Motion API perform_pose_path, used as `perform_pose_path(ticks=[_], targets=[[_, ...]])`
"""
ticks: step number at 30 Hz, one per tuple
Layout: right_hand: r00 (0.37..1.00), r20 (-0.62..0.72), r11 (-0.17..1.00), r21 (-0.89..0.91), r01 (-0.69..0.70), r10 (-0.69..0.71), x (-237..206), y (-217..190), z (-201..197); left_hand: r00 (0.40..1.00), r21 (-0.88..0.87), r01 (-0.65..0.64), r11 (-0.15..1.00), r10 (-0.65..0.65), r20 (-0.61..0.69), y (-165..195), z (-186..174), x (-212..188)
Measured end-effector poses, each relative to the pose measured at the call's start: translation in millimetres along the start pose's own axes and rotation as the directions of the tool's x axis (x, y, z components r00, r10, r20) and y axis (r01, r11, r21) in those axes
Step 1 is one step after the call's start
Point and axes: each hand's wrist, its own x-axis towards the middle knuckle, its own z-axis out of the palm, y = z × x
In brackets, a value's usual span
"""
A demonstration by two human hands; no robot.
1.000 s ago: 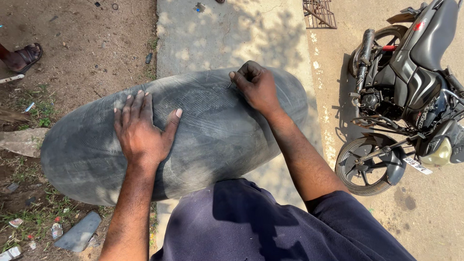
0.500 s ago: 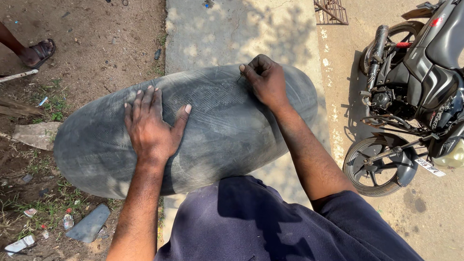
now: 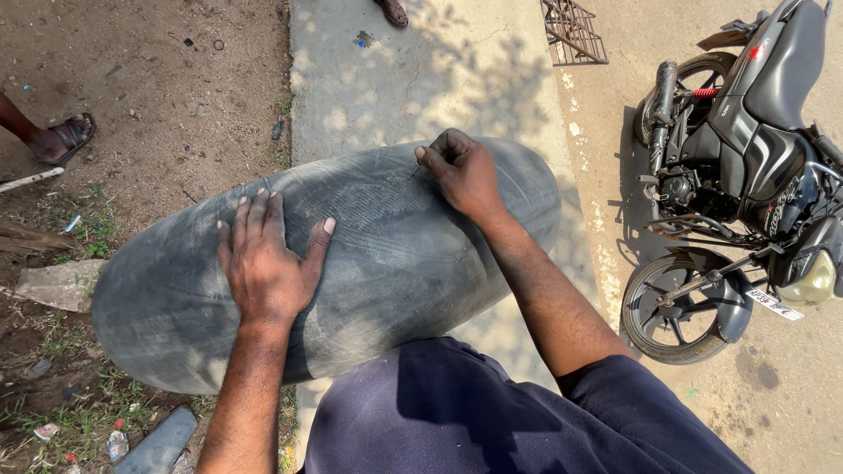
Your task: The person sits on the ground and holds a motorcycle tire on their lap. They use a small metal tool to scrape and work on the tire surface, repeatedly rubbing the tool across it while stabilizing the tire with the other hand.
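Observation:
A large black inflated rubber inner tube [image 3: 386, 254] lies across my lap and fills the middle of the view. My left hand [image 3: 268, 259] rests flat on its top with the fingers spread, holding nothing. Farther up the tube, my right hand [image 3: 461, 171] has its fingers curled and pinches something small against the rubber near the upper edge; what it pinches is too small to tell. My dark blue clothing [image 3: 492, 412] covers the bottom of the frame.
A black motorcycle [image 3: 746, 158] is parked on the right. A concrete strip [image 3: 413, 70] runs ahead, with bare dirt [image 3: 149, 88] on the left. Another person's sandalled foot [image 3: 61, 136] is at far left, a second foot at top centre. A metal grate [image 3: 575, 31] lies at the top.
The view has shifted slightly, so the tube and both hands sit a little to the right in frame. The hands keep their places on the tube.

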Motion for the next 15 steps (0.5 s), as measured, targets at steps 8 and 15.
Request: perform_pose_path(ticks=[8, 15], targets=[[0.977, -0.005, 0.421, 0.903, -0.087, 0.213, -9, 4, -7, 0.921, 0.065, -0.346, 0.936, 0.326, 0.213, 79, 32, 12], [0.920, -0.150, 0.289, 0.956, 0.042, 0.363, -19, 9, -19, 0.765, -0.039, -0.308, 0.951, 0.272, 0.584, 116, -17, 74]])
